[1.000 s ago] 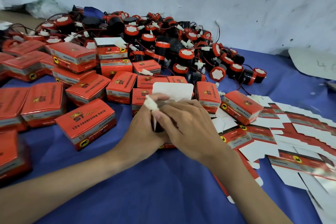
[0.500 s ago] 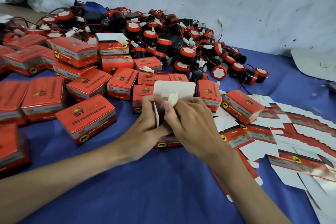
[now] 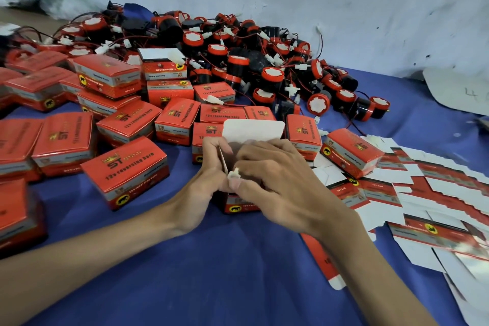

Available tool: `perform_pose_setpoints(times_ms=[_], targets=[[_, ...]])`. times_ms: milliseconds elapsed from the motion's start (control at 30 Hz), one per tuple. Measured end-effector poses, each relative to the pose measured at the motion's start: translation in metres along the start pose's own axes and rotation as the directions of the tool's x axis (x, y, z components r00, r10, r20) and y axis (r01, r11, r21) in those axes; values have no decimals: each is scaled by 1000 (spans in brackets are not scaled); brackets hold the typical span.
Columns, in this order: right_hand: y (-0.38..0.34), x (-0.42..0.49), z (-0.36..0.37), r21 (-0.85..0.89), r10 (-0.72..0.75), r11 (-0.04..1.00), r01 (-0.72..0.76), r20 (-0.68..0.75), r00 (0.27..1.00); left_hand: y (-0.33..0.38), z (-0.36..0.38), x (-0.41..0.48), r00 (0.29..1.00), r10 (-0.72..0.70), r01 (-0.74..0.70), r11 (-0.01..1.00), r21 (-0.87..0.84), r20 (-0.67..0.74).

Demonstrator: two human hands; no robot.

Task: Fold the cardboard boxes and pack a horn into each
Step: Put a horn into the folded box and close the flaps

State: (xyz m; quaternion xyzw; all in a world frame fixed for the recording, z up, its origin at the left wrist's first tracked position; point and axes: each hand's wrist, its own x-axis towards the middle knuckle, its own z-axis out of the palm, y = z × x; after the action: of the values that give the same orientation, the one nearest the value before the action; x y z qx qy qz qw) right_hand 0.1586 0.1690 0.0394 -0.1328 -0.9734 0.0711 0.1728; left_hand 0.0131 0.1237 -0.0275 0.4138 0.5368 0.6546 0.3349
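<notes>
Your left hand [image 3: 203, 182] grips the left side of the open box [image 3: 240, 205] at the middle of the blue tabletop [image 3: 211, 272], its white lid flap [image 3: 252, 130] standing up behind your fingers. Your right hand [image 3: 280, 180] curls over the opening and pinches a small white plug [image 3: 234, 173] at the box's near edge. To the left lie closed red boxes [image 3: 127, 169], behind them a heap of loose horns [image 3: 238, 61], and to the right flat unfolded cardboard [image 3: 436, 193]

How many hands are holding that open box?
2. The left hand grips the open box on its left; the right hand lies over its top, pinching a white plug.
</notes>
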Motion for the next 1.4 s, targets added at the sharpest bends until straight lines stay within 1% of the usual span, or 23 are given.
perform_pose_setpoints(times_ms=[33,133,167,200,267,333,367,400,467,500,567,600,767,933,967,1033,1100,1133,1167,1200,1267,1333,1400], targets=[[0,0,-1,-9,-9,1000,10,8,1000,1,3,-6,1000,13,-14,999,-35,-25],[0,-1,1,-27,-5,1000,4,-32,999,22,11,-17,990,144,-142,980,138,-3],[1,0,1,-13,3,1000,-3,-52,999,27,18,-19,992,117,-122,982,141,46],[2,1,3,-3,11,1000,-11,-70,997,29,19,-17,996,85,-88,984,157,27],[5,1,5,17,20,1000,-19,-83,996,27,20,10,977,-65,81,994,71,-205],[7,0,4,101,20,995,-15,-54,998,25,23,24,942,-200,195,980,-45,-271],[7,0,4,120,21,993,-17,-36,999,25,23,25,929,-232,219,973,-79,-287],[6,-1,4,98,28,995,-25,-29,999,23,24,22,927,-200,197,980,-41,-317],[5,-1,6,12,41,999,-41,-34,999,26,23,6,971,26,0,994,109,-237],[5,-1,5,-10,44,999,-44,-25,999,22,19,-6,985,131,-116,985,130,-112],[5,-1,4,-19,39,999,-39,-2,999,17,11,-26,977,183,-194,976,99,114],[6,-2,4,-18,34,999,-34,3,999,15,8,-31,965,214,-227,971,77,153],[3,-5,12,-45,-4,999,-4,-159,987,16,7,-26,963,222,-229,973,29,153],[12,-5,-1,-33,-171,985,170,-9,985,13,11,-27,949,280,-285,958,14,145],[14,-7,-1,-11,-181,983,181,-40,983,13,11,-26,949,289,-292,956,4,122],[19,-13,5,1,-87,996,92,-294,952,13,10,-27,954,278,-280,960,5,111],[26,-24,13,134,107,990,-36,-575,811,13,10,-26,964,243,-250,966,60,107],[31,-29,17,246,186,968,-39,-608,772,12,10,-25,969,226,-235,967,96,99],[35,-33,19,346,223,938,-12,-576,786,11,10,-23,973,210,-222,967,127,97],[38,-36,22,422,225,906,11,-506,832,10,10,-23,976,194,-208,965,159,103],[36,-36,26,484,181,875,16,-359,916,10,11,-22,971,212,-232,943,237,108],[32,-31,29,519,201,855,-12,-308,930,10,10,-23,966,241,-257,921,293,93],[25,-26,26,722,344,688,-75,-234,909,13,8,-24,967,243,-254,907,336,75]])
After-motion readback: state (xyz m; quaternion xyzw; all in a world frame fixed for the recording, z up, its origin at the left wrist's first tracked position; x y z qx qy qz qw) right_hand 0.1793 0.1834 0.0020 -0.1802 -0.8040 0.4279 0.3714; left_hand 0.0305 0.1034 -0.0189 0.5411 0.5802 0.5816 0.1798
